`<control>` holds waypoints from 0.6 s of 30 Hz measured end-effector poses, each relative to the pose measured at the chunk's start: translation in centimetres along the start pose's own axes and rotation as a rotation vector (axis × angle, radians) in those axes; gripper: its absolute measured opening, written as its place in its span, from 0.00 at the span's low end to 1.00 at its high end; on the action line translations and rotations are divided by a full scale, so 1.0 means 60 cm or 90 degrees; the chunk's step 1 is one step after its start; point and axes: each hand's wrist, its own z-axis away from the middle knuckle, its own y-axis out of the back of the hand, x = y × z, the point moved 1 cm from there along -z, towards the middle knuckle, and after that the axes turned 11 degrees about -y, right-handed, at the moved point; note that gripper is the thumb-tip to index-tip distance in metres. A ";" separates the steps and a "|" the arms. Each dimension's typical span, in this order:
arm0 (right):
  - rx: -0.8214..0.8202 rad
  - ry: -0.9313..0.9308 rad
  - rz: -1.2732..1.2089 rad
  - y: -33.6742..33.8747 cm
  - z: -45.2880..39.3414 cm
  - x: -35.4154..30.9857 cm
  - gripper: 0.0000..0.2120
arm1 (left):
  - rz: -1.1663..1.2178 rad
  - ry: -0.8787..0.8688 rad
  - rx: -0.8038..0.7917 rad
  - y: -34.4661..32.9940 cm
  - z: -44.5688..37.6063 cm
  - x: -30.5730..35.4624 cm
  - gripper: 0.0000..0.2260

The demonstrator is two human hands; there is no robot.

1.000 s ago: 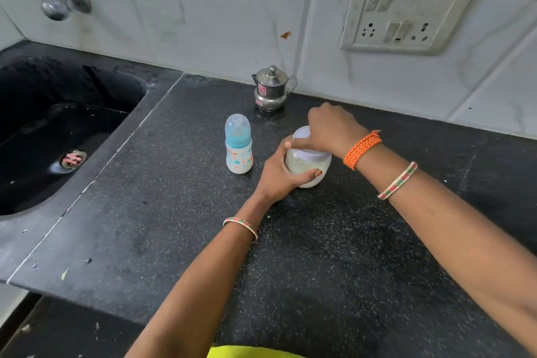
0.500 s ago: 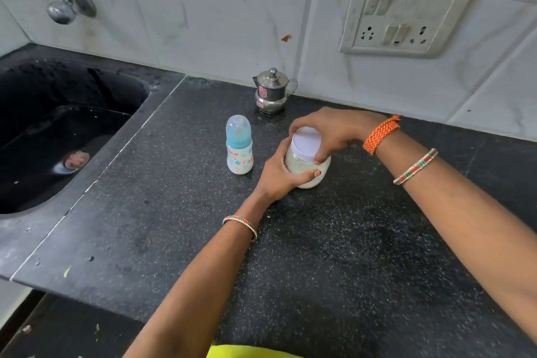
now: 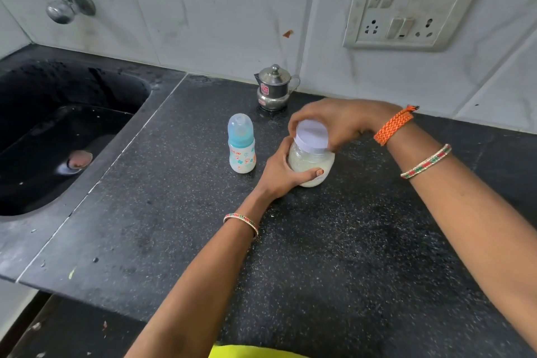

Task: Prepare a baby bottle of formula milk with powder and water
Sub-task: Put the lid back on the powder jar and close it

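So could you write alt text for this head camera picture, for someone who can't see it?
On a black kitchen counter, a person's left hand holds a jar of pale powder while the right hand grips its white lid. A capped baby bottle stands to the left, a small steel pot by the wall behind, and a dark sink at far left.

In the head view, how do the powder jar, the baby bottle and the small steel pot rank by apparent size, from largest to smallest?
1. Powder jar, largest, partly covered by both hands.
2. Baby bottle, taller but slimmer.
3. Steel pot, smallest; it stands farther from the camera, so its true size is unsure.
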 end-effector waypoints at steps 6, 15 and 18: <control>0.041 -0.030 -0.004 0.020 0.020 0.003 0.34 | -0.007 -0.015 0.005 -0.002 0.003 -0.009 0.37; 0.115 -0.142 0.047 -0.023 0.003 -0.010 0.29 | -0.010 -0.016 0.000 -0.005 0.002 -0.009 0.39; 0.201 -0.230 0.083 -0.042 0.004 -0.023 0.33 | -0.006 -0.016 -0.004 -0.007 0.002 -0.010 0.35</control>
